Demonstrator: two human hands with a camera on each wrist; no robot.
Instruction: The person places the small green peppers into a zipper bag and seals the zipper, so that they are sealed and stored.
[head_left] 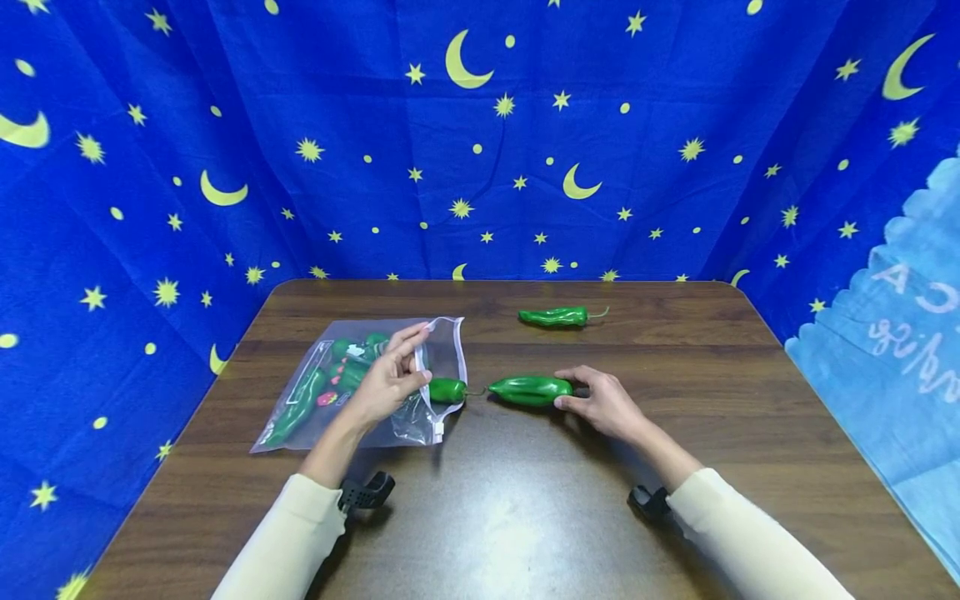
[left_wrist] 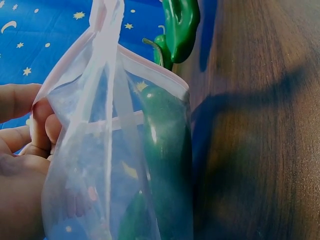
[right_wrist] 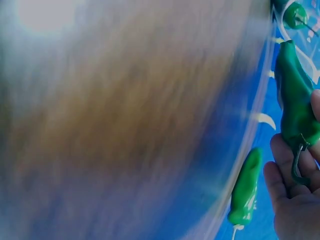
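Observation:
A clear zip bag (head_left: pixel 397 429) with a white slider lies on the left of the table, its mouth facing right. My left hand (head_left: pixel 390 379) pinches the upper edge of that mouth, which stands parted. Several green peppers show through the plastic, and one pepper (head_left: pixel 447 391) sits in the opening with its stem pointing out. By its stem end, my right hand (head_left: pixel 600 403) grips a larger green pepper (head_left: pixel 529 390), tip toward the bag; the right wrist view shows its curved stem (right_wrist: pixel 298 162) beside the fingers.
Farther back on the brown wooden table (head_left: pixel 675 350) lies another green pepper (head_left: pixel 555 317), stem to the right. A blue curtain (head_left: pixel 525 183) with moons and stars rises behind the table and along its sides. A lighter blue cloth (head_left: pixel 900 333) hangs at the right.

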